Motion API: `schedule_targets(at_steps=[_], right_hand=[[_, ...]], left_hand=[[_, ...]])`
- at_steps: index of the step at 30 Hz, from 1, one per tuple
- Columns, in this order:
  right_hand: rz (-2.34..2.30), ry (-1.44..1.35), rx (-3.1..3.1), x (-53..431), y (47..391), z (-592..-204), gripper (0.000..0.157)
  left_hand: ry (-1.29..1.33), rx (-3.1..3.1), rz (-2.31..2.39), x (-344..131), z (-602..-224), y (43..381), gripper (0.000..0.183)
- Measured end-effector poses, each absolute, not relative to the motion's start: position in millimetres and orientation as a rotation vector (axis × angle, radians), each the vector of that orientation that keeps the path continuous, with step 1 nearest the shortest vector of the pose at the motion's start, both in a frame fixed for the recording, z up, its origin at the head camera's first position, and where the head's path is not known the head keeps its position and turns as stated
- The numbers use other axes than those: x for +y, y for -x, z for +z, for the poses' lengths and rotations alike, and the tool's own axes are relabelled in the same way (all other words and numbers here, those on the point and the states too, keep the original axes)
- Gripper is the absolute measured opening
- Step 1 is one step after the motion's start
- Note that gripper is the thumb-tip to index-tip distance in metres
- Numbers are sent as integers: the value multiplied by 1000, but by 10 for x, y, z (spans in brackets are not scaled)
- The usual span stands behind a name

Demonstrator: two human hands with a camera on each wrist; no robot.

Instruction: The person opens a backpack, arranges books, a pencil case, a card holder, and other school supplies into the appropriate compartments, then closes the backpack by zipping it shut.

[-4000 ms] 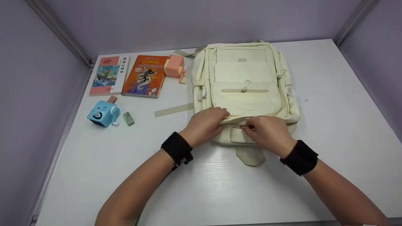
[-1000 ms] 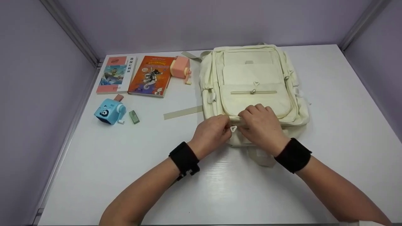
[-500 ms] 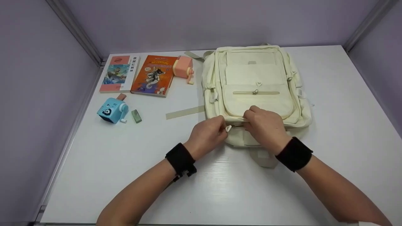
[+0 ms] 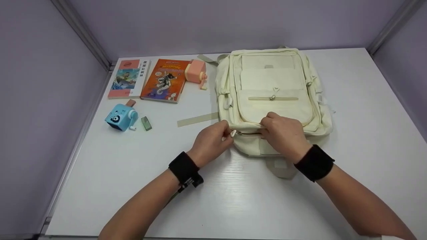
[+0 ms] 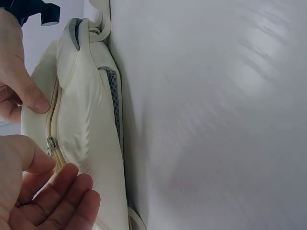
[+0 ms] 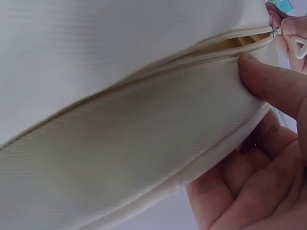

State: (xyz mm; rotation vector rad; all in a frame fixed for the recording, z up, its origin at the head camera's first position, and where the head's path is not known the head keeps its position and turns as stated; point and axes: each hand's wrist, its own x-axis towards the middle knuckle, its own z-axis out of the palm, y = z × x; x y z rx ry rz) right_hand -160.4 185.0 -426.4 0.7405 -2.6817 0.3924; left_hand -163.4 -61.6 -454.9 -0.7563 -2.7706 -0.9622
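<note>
A cream backpack (image 4: pixel 272 81) lies front side up on the white surface (image 4: pixel 220 206), right of centre, close to the lilac back wall (image 4: pixel 213 26). Its cloth is finely ribbed and softly creased, with a stitched front panel crossed by a short horizontal zipper (image 4: pixel 257 98) and a small heart-like mark above it. Loose straps spread from the bag onto the surface; one, a flat beige strap (image 4: pixel 196 119), points left. At the near end, the left hand (image 4: pixel 212 140) pinches a white triangular zipper pull (image 4: pixel 233 133) between thumb and finger, while the right hand (image 4: pixel 285 135) pinches the cloth beside that zipper. Near the metal slider (image 6: pixel 277 31) the zipper's edges part in a narrow slit (a tan interior shows inside). Well left of the bag sits a blue pencil sharpener (image 4: pixel 120 117) with a panda picture.
</note>
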Motion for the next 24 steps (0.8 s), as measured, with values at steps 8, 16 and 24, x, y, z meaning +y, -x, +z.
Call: schedule_targets(at_steps=[8, 16, 24], right_hand=[[419, -738, -2681, 1871, 1611, -4256, 21], [441, -768, -2694, 1851, 1616, -4233, 16], [359, -885, -2672, 1607, 1630, -4155, 27]], left_hand=[[705, -2799, -1036, -667, -4549, 1640, 8], [729, -2788, -1068, -654, -4541, 1640, 8], [736, -2760, -1120, -615, -4533, 1634, 11]])
